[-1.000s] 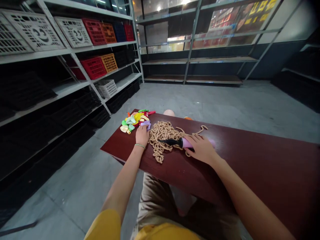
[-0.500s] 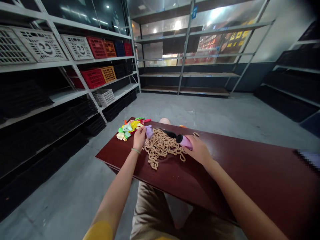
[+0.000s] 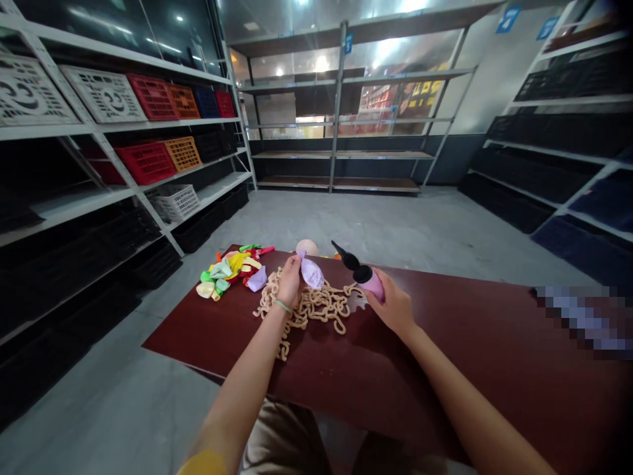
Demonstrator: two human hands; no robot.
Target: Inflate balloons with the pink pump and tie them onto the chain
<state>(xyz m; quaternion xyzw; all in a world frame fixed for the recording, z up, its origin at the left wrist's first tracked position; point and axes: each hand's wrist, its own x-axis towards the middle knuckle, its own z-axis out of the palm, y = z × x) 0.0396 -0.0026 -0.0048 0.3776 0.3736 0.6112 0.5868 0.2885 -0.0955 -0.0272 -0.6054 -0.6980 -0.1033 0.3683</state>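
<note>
You are standing at a dark red table (image 3: 445, 343), and your left hand (image 3: 289, 285) is pinching a purple balloon (image 3: 312, 274) by its narrow end, fingers closed, while its loose body is hanging over a heap of beige chain (image 3: 321, 307). Your right hand (image 3: 396, 305) is wrapping around a pink pump (image 3: 373, 285), its black nozzle (image 3: 347, 257) pointing up and away from you, toward the table's far side. The purple balloon and the nozzle are showing a gap between them, so neither is touching the other, and both of your hands are being kept busy, with the heap lying below and between them. Whether the purple balloon is holding any air, the view is not making plain. To your left, a pile of colored balloons (image 3: 227, 267) is lying near the table's corner, with a second purple one (image 3: 257, 280) resting at its near edge, beside the chain. A green band (image 3: 283, 305) is circling your left wrist (a small match for the bright pile), and crates (image 3: 150, 95) are lining the shelves beyond.
</note>
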